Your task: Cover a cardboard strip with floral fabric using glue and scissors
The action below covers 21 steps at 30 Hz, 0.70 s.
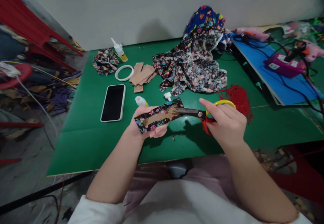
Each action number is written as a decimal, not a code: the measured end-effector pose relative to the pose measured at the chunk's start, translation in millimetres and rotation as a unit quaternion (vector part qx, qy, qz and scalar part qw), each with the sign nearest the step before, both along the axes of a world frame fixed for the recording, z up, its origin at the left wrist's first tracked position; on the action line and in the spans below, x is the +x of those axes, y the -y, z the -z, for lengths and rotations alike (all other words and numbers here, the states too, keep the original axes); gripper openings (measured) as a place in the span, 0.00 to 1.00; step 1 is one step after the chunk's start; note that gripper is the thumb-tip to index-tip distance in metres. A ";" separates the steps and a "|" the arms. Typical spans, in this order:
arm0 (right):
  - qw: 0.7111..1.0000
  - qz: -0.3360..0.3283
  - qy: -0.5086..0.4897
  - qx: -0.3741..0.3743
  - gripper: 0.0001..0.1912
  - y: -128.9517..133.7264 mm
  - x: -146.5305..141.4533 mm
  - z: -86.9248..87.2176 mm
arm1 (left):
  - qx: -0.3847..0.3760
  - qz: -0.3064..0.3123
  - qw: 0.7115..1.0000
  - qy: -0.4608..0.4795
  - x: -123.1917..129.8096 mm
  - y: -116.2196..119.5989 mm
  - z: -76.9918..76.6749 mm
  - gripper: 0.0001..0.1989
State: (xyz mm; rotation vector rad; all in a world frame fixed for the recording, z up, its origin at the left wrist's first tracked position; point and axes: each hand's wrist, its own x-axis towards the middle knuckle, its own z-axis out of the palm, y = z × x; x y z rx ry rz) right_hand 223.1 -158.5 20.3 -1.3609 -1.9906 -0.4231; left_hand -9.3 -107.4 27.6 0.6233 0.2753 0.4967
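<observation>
My left hand (pixel 148 124) grips a cardboard strip (pixel 159 116) with black floral fabric folded over its long edges, bare brown showing along the middle. In my right hand (pixel 226 119) are scissors (pixel 189 112) with one yellow and one red handle loop. Their blades point left and lie over the strip's right end; whether they touch it I cannot tell. A small glue bottle (pixel 141 101) lies just behind my left hand, partly hidden by it. Near it is a white cap (pixel 167 96). Tiny fabric scraps (pixel 173 138) lie on the green table below.
Behind are a phone (pixel 113 103), a white ring (pixel 124 73), cardboard strips (pixel 143 75), a second glue bottle (pixel 119 51) and crumpled floral cloth (pixel 194 62). To the right lie red threads (pixel 238 101), a blue folder (pixel 273 79), a purple power strip (pixel 286 65) and cords.
</observation>
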 end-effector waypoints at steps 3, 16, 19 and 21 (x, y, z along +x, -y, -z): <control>0.997 -0.010 -0.070 -0.038 0.22 1.7 1.2 -1.7 | 0.004 -0.010 1.000 -0.015 -1.1 0.8 -2.2 0.20; 0.996 -0.029 -0.017 -0.077 0.34 -2.2 -1.6 -1.9 | 0.003 0.002 1.000 0.023 -4.8 1.7 1.9 0.22; 0.997 -0.022 -0.010 -0.073 0.33 -1.6 -2.1 -2.4 | 0.010 -0.001 1.000 0.018 -4.6 1.9 1.1 0.21; 0.997 -0.021 -0.003 -0.072 0.32 -1.2 -2.5 -3.1 | 0.014 0.001 1.000 0.019 -4.1 1.9 0.2 0.20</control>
